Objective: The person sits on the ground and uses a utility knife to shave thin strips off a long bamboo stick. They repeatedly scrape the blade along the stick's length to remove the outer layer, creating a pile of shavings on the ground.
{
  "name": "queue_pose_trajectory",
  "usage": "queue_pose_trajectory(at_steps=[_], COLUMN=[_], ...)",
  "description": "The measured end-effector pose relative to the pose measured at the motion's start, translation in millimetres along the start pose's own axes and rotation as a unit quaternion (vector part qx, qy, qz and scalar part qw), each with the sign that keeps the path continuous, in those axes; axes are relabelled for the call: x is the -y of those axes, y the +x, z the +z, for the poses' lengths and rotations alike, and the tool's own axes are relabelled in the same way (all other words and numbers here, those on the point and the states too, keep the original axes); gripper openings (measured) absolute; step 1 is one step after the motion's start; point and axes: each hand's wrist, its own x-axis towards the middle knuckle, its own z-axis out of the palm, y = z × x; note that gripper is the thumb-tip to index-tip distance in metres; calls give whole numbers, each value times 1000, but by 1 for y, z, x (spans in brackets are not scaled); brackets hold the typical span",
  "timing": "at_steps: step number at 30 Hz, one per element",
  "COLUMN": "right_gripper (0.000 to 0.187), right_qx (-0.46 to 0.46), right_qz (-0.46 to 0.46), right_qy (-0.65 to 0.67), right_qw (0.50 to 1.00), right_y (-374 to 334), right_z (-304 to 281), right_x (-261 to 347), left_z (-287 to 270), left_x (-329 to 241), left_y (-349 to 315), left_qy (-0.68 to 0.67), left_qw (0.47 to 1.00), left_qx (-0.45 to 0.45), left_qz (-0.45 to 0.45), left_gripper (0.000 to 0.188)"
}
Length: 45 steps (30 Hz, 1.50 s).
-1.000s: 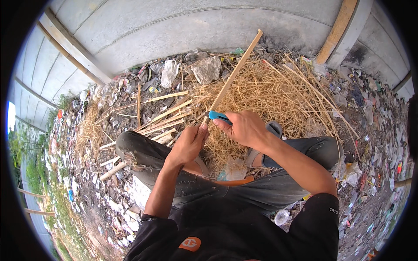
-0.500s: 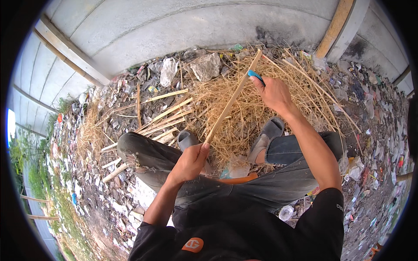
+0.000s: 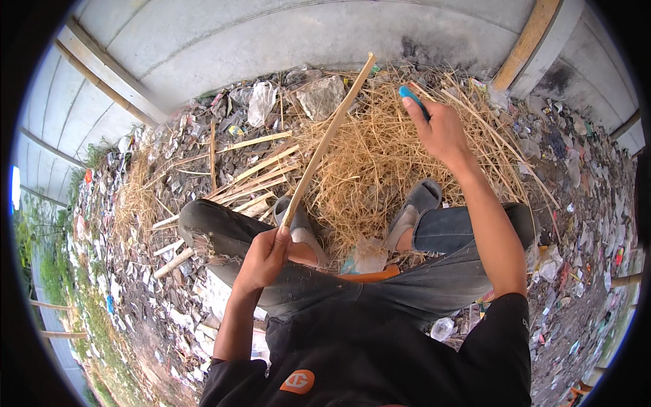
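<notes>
My left hand (image 3: 262, 260) is closed around the near end of a long, pale bamboo strip (image 3: 324, 141). The strip slants up and away to the right, its far end in the air near the wall. To the right of it, my right hand (image 3: 442, 138) grips a small tool with a blue-and-black handle (image 3: 413, 100); no blade can be made out. That tool is apart from the strip. Below both hands, between my feet, lies a heap of thin, curled, straw-coloured shavings (image 3: 359, 190).
More split strips (image 3: 264, 167) lie on the ground to the left. A grey concrete wall (image 3: 271, 41) with posts rises ahead. By its foot sit a rock (image 3: 321, 98) and a white plastic bag (image 3: 262, 104). Litter covers the ground on both sides. Something orange (image 3: 369, 275) shows between my legs.
My left hand has drawn the bamboo strip left and slightly nearer. My right hand has lifted the tool off the strip and moved a little right and away.
</notes>
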Motion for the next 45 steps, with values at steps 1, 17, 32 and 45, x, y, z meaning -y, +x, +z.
queue_pose_trajectory(at_steps=[1,17,32,45], right_gripper=[72,73,83,73], right_qx=[41,122,-96,152], right_qz=[-14,41,201,-17], right_qy=[6,-17,15,11], right_qw=[999,992,975,988], right_y=[-6,-5,30,-24], right_z=[7,29,-21,29], right_x=[16,-7,-107,37], left_z=[2,15,-26,-10], left_x=[2,-22,18,-7], left_y=[5,6,-46,-6], left_qy=[1,185,110,147], left_qw=[1000,977,993,988], left_qx=[-7,3,-27,8], left_qz=[5,104,-32,47], left_gripper=[53,41,50,49])
